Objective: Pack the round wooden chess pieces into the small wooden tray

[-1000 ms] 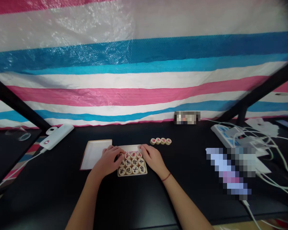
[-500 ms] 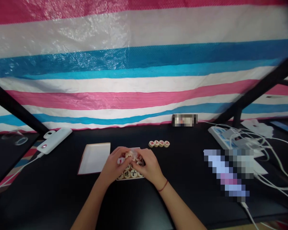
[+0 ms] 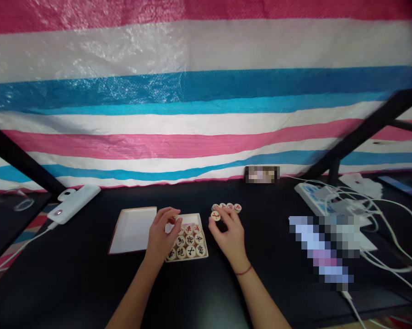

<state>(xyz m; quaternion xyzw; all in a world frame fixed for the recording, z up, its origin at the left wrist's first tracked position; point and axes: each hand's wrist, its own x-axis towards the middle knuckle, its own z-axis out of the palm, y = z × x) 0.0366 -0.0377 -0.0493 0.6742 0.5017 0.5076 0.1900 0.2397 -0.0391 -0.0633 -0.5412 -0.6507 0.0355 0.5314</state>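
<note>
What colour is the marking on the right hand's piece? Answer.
Red, on the pale piece; head view.

Chinese characters mark the xiangqi pieces (image 3: 191,251) in the white box (image 3: 191,260), where we see black strokes on the two nearer rows and red ones on the farther row. In the middle row, we make out what appears to be 馬 on one black-lettered piece (image 3: 180,241); we find the others too small to read with certainty. A single red character, its strokes crossing, tops the disc (image 3: 215,215) in the right hand (image 3: 229,228). More red characters, unclear to us, face up on the row of discs (image 3: 230,207) just beyond, partly behind the fingers.
</note>
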